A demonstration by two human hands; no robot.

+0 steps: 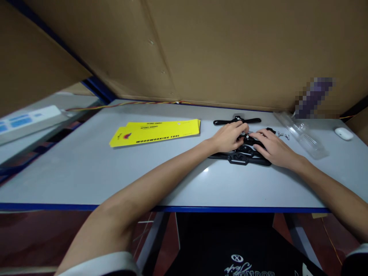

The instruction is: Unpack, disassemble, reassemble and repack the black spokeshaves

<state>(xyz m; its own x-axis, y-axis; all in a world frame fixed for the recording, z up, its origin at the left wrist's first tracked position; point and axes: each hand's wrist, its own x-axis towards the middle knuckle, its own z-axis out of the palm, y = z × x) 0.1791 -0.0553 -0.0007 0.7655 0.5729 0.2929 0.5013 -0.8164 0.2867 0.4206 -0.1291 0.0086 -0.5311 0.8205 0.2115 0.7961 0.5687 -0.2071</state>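
Observation:
Several black spokeshaves lie in a stack of rows on the right half of the table. My left hand (228, 137) is closed, its fingers bent round the middle of one spokeshave (247, 138). On the same tool's right side, my right hand (273, 147) grips with curved fingers, which partly hide it. Just in front of the hands is another spokeshave (238, 158), lying flat. A further spokeshave (253, 120) lies behind my left hand. Small silvery screws (283, 135) are scattered right of my right hand's fingers.
Yellow printed cards (158, 132) lie fanned at left on the grey table (86, 172). Clear plastic packaging (304, 136) and a white earbud case (344, 133) are at right. A cardboard wall (215, 50) rises behind. A white power strip (31, 122) is far left.

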